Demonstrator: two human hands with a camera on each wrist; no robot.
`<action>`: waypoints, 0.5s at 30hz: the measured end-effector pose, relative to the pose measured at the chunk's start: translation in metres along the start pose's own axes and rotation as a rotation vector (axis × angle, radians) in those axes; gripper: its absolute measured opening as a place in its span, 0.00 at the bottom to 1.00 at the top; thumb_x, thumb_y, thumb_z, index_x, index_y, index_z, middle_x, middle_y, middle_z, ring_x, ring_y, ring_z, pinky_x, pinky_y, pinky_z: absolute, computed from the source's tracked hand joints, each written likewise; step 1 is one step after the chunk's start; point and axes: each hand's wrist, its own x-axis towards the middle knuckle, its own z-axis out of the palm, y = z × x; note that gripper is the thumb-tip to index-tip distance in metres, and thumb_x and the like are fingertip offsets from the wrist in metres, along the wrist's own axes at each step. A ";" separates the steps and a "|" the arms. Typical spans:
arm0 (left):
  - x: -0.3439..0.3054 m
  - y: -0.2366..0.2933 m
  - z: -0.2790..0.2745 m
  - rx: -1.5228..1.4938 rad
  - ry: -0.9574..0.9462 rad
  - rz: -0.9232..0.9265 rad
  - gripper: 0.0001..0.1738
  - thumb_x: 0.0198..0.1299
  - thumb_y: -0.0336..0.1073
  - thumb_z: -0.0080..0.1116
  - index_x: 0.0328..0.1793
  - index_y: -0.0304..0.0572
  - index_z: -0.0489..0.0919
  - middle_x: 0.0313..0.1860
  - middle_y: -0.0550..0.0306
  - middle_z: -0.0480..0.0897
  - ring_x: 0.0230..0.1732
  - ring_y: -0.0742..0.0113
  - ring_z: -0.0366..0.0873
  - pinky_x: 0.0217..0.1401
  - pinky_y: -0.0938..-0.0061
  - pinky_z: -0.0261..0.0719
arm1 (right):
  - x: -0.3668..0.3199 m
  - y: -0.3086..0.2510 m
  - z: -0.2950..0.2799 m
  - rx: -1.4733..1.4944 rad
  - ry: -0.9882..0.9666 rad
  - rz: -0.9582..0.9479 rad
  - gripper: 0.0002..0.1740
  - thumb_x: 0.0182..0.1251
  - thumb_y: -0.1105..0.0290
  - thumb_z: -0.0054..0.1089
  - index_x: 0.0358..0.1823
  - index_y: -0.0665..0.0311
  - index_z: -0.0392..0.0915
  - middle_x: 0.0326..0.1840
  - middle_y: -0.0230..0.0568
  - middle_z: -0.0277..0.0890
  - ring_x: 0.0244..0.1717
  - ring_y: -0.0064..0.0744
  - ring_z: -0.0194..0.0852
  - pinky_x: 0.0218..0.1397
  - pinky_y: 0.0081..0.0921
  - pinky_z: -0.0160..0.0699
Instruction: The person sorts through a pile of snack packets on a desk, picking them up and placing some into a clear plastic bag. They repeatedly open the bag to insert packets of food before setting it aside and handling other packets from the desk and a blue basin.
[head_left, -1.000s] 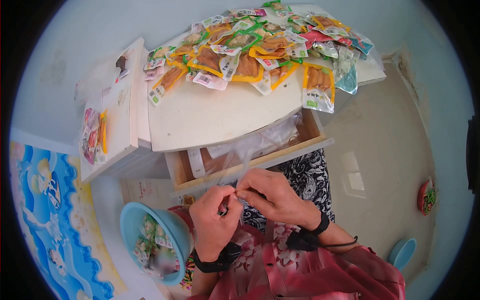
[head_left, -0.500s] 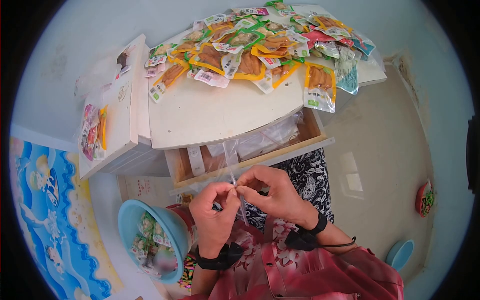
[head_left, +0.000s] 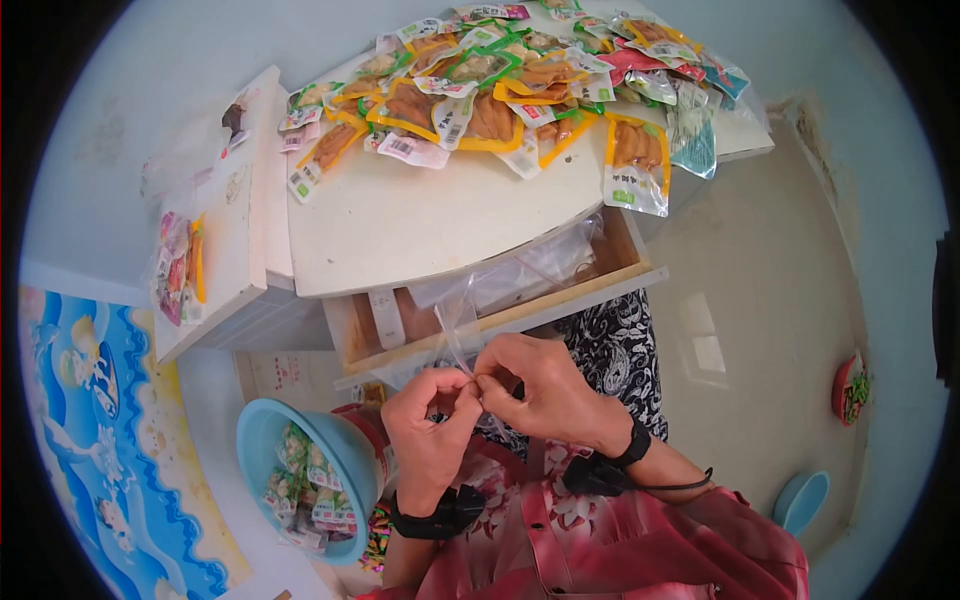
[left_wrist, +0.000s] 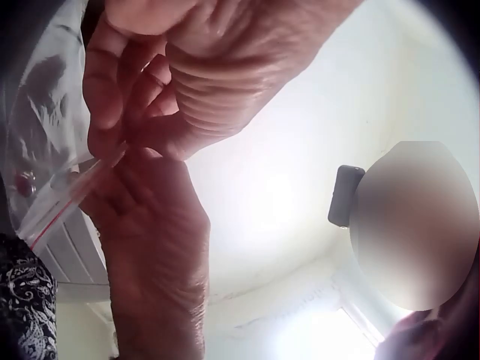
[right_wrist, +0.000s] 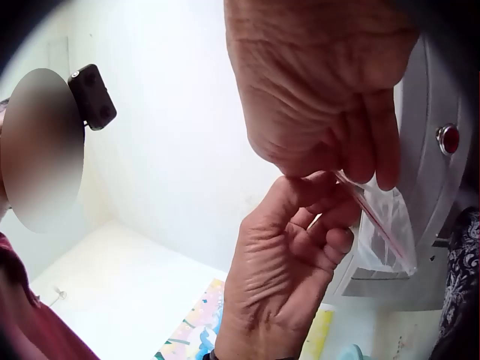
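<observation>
A clear zip-lock bag (head_left: 457, 320) hangs between the two hands, over the front of the opened drawer. Its red seal line (left_wrist: 49, 223) shows in the left wrist view, slanting away from the fingertips. My left hand (head_left: 432, 425) pinches the bag's edge between thumb and forefinger. Right beside it, my right hand (head_left: 545, 390) pinches the same edge, the fingertips of both hands meeting. In the right wrist view the bag's body (right_wrist: 384, 229) hangs loose past the fingers. No contents show in the bag.
Many sealed food packs (head_left: 410, 105) are heaped on the white desk (head_left: 420, 230). Plastic bags lie in the open drawer (head_left: 355, 325). A blue bucket (head_left: 250, 440) with packs stands at the left. A side ledge (head_left: 235, 215) holds more packs; a blue basin (head_left: 803, 500) sits on the floor.
Both hands stay pinched together at the bag's edge, with small shifts of the fingers. The bag's upper part has swung and spread a little more over the drawer.
</observation>
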 end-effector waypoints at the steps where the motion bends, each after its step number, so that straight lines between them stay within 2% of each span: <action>1: 0.000 -0.002 0.000 -0.042 0.000 -0.048 0.02 0.63 0.22 0.67 0.40 0.33 0.83 0.32 0.63 0.85 0.31 0.80 0.82 0.35 0.82 0.79 | 0.001 0.002 0.000 -0.009 -0.009 -0.016 0.05 0.63 0.75 0.66 0.38 0.68 0.79 0.30 0.48 0.80 0.28 0.45 0.83 0.32 0.34 0.81; 4: 0.001 -0.002 0.000 -0.182 -0.008 -0.182 0.02 0.64 0.24 0.67 0.39 0.33 0.83 0.31 0.63 0.86 0.30 0.80 0.82 0.33 0.83 0.79 | 0.002 0.007 0.000 -0.017 -0.024 -0.049 0.05 0.63 0.75 0.66 0.37 0.68 0.79 0.30 0.48 0.80 0.28 0.42 0.82 0.32 0.33 0.80; 6: 0.003 0.003 0.000 -0.294 -0.029 -0.258 0.02 0.66 0.24 0.66 0.39 0.33 0.83 0.31 0.61 0.86 0.31 0.79 0.83 0.33 0.83 0.80 | 0.002 0.011 0.000 0.074 -0.035 0.001 0.04 0.64 0.76 0.65 0.37 0.68 0.79 0.29 0.45 0.80 0.28 0.37 0.82 0.32 0.30 0.80; 10: 0.006 0.001 0.000 -0.268 -0.044 -0.251 0.01 0.66 0.26 0.64 0.40 0.36 0.83 0.29 0.60 0.86 0.25 0.76 0.83 0.26 0.84 0.76 | 0.004 0.011 -0.003 0.239 -0.053 0.077 0.03 0.68 0.77 0.63 0.35 0.69 0.78 0.29 0.38 0.80 0.30 0.24 0.81 0.33 0.26 0.79; 15: 0.006 0.000 0.000 -0.331 -0.066 -0.307 0.02 0.67 0.27 0.63 0.41 0.37 0.81 0.28 0.60 0.85 0.23 0.77 0.82 0.23 0.85 0.72 | 0.004 0.019 0.000 0.351 -0.070 0.159 0.04 0.70 0.77 0.63 0.36 0.70 0.79 0.30 0.34 0.81 0.32 0.18 0.80 0.34 0.23 0.79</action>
